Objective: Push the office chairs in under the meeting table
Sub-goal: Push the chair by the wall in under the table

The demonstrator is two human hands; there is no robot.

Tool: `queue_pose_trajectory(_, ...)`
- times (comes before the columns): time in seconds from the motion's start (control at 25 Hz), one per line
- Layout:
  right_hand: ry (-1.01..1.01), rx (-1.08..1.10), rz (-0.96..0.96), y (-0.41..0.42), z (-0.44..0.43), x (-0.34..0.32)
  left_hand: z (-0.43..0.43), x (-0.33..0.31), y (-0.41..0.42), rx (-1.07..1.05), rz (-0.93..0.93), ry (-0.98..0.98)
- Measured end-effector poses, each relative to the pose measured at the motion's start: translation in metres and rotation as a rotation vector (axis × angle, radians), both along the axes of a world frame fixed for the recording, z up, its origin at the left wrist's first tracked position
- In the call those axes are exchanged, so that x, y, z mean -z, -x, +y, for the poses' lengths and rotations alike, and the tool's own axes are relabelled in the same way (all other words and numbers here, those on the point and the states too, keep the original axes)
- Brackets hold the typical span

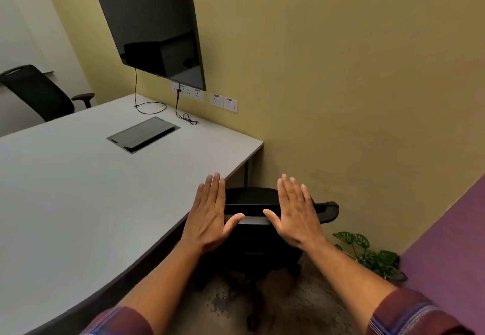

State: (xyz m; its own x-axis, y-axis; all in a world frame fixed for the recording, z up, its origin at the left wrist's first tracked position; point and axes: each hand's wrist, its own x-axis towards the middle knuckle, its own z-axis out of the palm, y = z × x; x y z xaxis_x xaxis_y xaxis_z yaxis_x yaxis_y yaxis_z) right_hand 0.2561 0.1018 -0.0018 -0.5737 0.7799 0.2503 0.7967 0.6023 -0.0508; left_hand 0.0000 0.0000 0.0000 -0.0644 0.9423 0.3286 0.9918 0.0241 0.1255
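A black office chair (252, 198) stands at the near right edge of the grey meeting table (78, 190), its seat partly under the tabletop. My left hand (210, 214) and my right hand (296, 214) hover flat, palms down and fingers straight, over the top of the chair's backrest; whether they touch it I cannot tell. Neither hand holds anything. The chair's right armrest (328, 210) sticks out past my right hand. A second black office chair (39, 93) stands at the table's far left side, away from the table edge.
A dark wall screen (149, 25) hangs over the table's far end, with cables (157, 106) trailing onto the tabletop. A cable box lid (143, 134) is set into the table. A potted plant (372, 256) sits by the yellow wall, next to a purple wall (451, 242).
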Motion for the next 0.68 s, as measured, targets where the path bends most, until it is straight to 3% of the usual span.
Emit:
queue_pose_trajectory(0.2, -0.021, 0.069, 0.025, -0.046, 0.034, 0.014, 0.026, 0.001, -0.003, 0.002, 0.012, 0.332)
queue_pose_trajectory(0.68, -0.080, -0.101, 0.133, -0.060, 0.099, 0.023, 0.045, 0.006, -0.025, -0.046, 0.031, 0.205)
